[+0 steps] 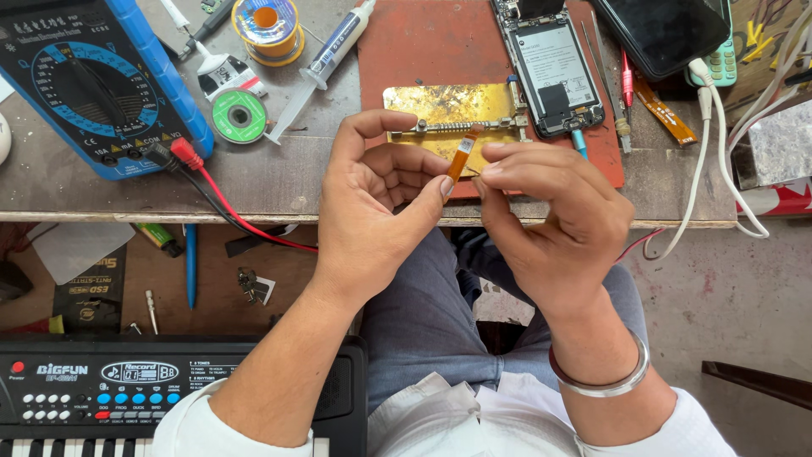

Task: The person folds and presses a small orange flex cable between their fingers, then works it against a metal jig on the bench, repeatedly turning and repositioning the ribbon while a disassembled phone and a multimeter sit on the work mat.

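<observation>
Nearest the camera, white sleeves [440, 423] and grey trousers [423, 313] are seen, with a black electronic keyboard with white keys and coloured buttons [127, 393] at the lower left. A plain silver metal bangle [602, 379] is worn on the right wrist. Above the lap, at the near edge of the worn grey wooden workbench [279, 182], the two hands are brought together around a small thin orange flex ribbon strip [461, 155]. The strip is pinched at its lower end between the thumb and fingers of the left hand [372, 211], and it stands nearly upright, tilted slightly. The right hand [550, 216] is held just beside it, its thumb and forefinger pressed close together by the strip's lower end; whether something fine is gripped there cannot be told. Just beyond the hands, a gold-coloured metal holding plate [440, 110] lies on a reddish-brown mat [423, 42], with an opened smartphone with exposed insides [551, 68] beside it on the right. Further left on the bench, a green solder-wick reel [239, 116], a clear plastic syringe [326, 63], a yellow solder spool [269, 25] and a blue multimeter with red and black leads [93, 80] are laid out.
</observation>
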### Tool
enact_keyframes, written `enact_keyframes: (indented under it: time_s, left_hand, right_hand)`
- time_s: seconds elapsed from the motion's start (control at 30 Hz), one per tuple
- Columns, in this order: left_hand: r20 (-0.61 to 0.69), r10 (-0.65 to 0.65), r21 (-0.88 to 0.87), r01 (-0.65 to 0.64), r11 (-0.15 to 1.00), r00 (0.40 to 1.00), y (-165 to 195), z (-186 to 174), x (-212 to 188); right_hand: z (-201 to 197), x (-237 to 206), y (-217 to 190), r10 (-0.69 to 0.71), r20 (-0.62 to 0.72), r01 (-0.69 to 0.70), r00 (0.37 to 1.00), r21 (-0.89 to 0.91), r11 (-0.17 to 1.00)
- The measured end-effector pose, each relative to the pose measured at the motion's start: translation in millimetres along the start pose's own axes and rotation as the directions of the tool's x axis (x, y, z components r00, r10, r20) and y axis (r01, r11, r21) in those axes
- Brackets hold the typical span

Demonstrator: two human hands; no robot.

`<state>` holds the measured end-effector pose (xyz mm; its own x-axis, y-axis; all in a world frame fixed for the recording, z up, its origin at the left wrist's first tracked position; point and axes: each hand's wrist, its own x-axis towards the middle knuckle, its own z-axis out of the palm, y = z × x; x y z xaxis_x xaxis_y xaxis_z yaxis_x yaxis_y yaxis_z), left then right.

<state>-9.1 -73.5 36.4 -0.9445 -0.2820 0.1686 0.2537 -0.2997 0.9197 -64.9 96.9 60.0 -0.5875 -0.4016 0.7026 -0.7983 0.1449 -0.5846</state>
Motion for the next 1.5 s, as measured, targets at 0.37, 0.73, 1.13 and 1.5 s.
enact_keyframes:
  time_s: [0.37,0.73,1.13,1.5]
  left_hand:
    - [0.034,0.003,0.020,-0.004,1.000,0.999,-0.1,-0.4,-0.3]
    - [0.069,-0.037,-0.041,0.040,0.998,0.997,-2.1,-4.1,1.2]
    - [0.056,-0.067,-0.074,0.071,0.995,0.996,1.2,-5.5,2.7]
    - [0.052,-0.085,-0.081,0.089,0.993,0.995,1.1,-5.6,4.1]
  right_hand:
    - [-3.8,7.4,2.8,0.017,0.104,-0.013,0.994,-0.040,0.999]
    - [0.5,4.1,7.3,0.077,0.099,-0.086,0.992,0.087,0.992]
    - [3.0,4.1,7.1,0.087,0.082,-0.097,0.993,0.121,0.988]
    - [2.6,4.6,7.0,0.090,0.087,-0.099,0.992,0.105,0.990]
